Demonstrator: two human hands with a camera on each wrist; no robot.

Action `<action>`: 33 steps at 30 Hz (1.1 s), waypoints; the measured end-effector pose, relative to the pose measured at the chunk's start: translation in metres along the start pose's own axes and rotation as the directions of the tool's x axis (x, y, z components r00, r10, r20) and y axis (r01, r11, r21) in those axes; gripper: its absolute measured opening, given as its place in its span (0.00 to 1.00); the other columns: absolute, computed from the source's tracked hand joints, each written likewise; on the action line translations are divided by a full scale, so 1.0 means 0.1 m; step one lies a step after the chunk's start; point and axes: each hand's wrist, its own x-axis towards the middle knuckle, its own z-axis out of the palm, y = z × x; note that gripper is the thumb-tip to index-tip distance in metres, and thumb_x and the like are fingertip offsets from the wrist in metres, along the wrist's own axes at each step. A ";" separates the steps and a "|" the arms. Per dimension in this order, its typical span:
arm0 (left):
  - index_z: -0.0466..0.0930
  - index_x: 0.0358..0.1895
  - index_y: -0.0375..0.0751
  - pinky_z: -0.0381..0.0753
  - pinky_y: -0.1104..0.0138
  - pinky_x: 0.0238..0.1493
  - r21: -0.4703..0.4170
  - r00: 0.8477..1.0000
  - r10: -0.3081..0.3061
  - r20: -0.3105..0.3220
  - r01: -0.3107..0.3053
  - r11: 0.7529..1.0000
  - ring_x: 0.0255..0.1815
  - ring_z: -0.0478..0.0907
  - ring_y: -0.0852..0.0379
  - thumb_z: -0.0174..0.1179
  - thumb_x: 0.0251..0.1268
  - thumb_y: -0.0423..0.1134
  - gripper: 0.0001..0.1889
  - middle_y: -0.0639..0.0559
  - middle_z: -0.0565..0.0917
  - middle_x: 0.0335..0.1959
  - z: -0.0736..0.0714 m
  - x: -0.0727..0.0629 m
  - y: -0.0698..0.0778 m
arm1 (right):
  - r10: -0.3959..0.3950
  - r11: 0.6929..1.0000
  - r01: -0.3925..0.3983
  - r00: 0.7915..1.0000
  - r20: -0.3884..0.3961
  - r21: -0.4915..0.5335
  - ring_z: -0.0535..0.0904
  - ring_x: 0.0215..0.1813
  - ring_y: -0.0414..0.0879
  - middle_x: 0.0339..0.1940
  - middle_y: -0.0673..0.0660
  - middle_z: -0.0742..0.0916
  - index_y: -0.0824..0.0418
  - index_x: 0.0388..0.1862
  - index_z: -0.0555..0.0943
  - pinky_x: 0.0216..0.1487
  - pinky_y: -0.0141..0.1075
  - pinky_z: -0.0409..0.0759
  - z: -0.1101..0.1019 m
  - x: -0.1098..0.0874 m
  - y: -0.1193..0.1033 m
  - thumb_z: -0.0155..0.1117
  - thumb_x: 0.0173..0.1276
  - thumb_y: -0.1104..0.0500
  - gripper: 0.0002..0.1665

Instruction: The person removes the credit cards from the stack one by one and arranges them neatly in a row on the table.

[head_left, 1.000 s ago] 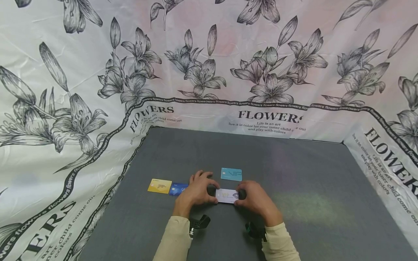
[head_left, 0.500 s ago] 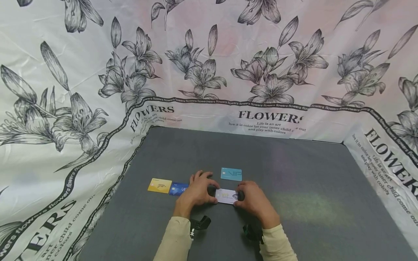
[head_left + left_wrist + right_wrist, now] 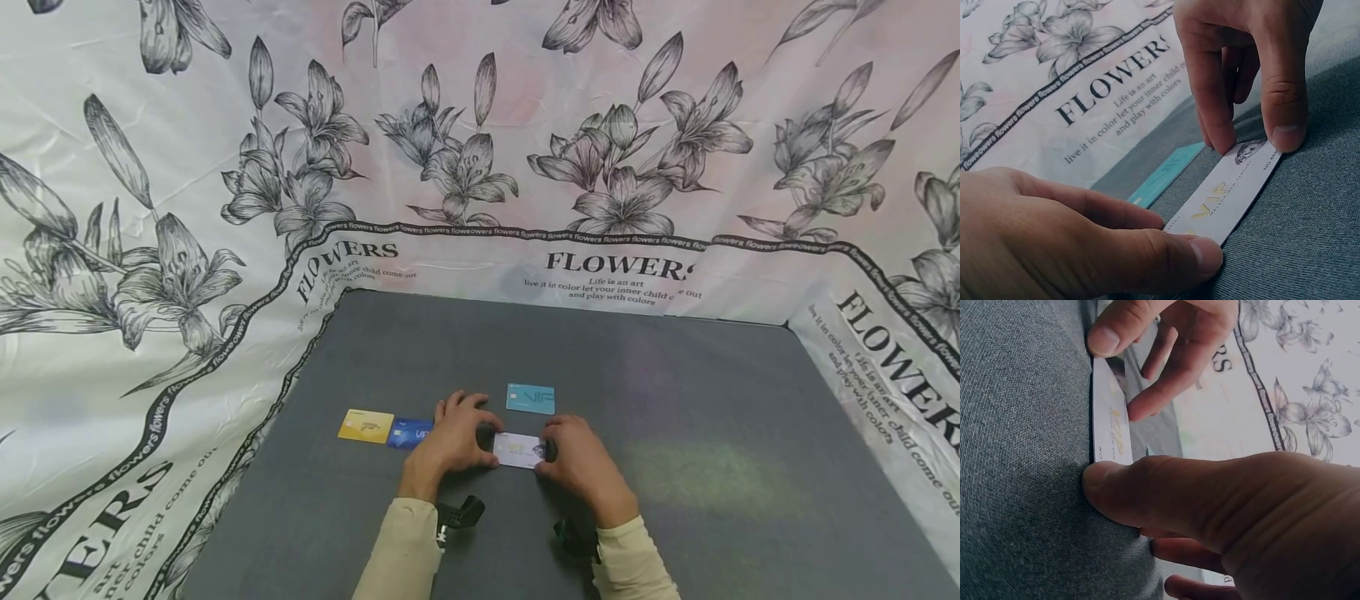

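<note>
A white card point(image 3: 517, 450) with gold VIP lettering lies on the dark grey cloth, gripped at both short ends. My left hand point(image 3: 450, 437) pinches its left end, thumb on the near long edge and index finger at the far one, as the left wrist view shows. At the other end my right hand point(image 3: 587, 458) holds it likewise, its thumb point(image 3: 1107, 478) at the near corner. Just beyond the white card is a teal VIP card point(image 3: 530, 398). A blue card point(image 3: 408, 433) sits left of my left hand, partly covered by it, with a yellow card point(image 3: 365, 426) beside it.
The dark grey tabletop point(image 3: 712, 400) stretches around the cards. White floral cloth point(image 3: 450, 192) rises as a wall behind it and along both sides. Dark wrist-worn devices, such as the left one point(image 3: 461, 512), hang by each wrist just above the table.
My right hand and forearm have shifted slightly left along the white card's end. The left hand and the other cards keep their places.
</note>
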 end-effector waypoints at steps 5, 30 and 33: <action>0.93 0.55 0.53 0.46 0.26 0.84 -0.023 1.000 0.009 -0.004 -0.010 1.000 0.88 0.52 0.29 0.87 0.55 0.44 0.22 0.43 0.70 0.84 0.00 0.00 -0.01 | 0.007 1.000 -0.007 1.000 0.012 0.000 0.85 0.63 0.66 0.60 0.68 0.89 0.68 0.44 0.91 0.67 0.60 0.83 0.01 0.01 0.00 0.92 0.53 0.60 0.23; 0.90 0.64 0.48 0.49 0.26 0.84 -0.003 0.999 0.053 -0.008 -0.053 0.999 0.88 0.53 0.28 0.84 0.61 0.45 0.27 0.39 0.71 0.83 -0.10 0.05 0.02 | 0.014 0.996 -0.020 0.997 0.071 0.087 0.87 0.57 0.62 0.53 0.64 0.91 0.66 0.47 0.92 0.64 0.59 0.84 -0.14 0.06 0.06 0.86 0.60 0.57 0.19; 0.90 0.66 0.48 0.48 0.29 0.85 -0.004 0.999 0.053 0.003 -0.053 0.999 0.89 0.52 0.29 0.83 0.62 0.47 0.28 0.40 0.70 0.83 -0.12 0.06 0.02 | 0.018 0.996 -0.025 0.997 0.075 0.091 0.88 0.54 0.60 0.50 0.63 0.91 0.64 0.45 0.92 0.60 0.59 0.86 -0.18 0.08 0.08 0.86 0.61 0.57 0.17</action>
